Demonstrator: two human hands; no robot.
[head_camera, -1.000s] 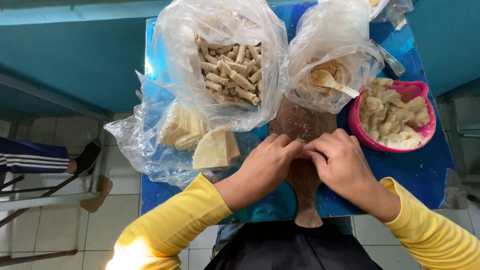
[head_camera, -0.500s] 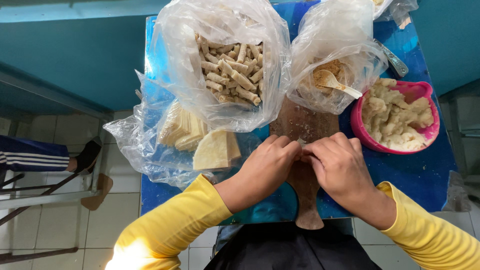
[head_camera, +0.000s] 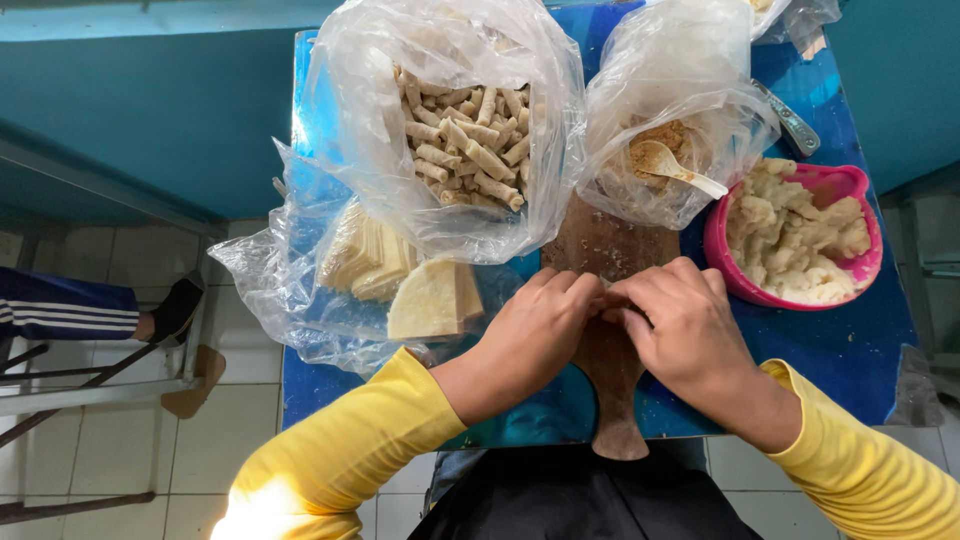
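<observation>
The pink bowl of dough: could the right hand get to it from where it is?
Probably yes: the pink bowl sits just beside the right hand, open-topped, with only bare blue table between.

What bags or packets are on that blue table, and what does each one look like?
Roll bag: big clear plastic bag at the back left, open, full of small tan rolls.
Filling bag: clear bag at the back right, with brownish crumbs and a pale spoon.
Wrapper bag: flat crumpled clear plastic at the left edge, under pale yellow wrappers.
No labels, signs or screens show.
</observation>
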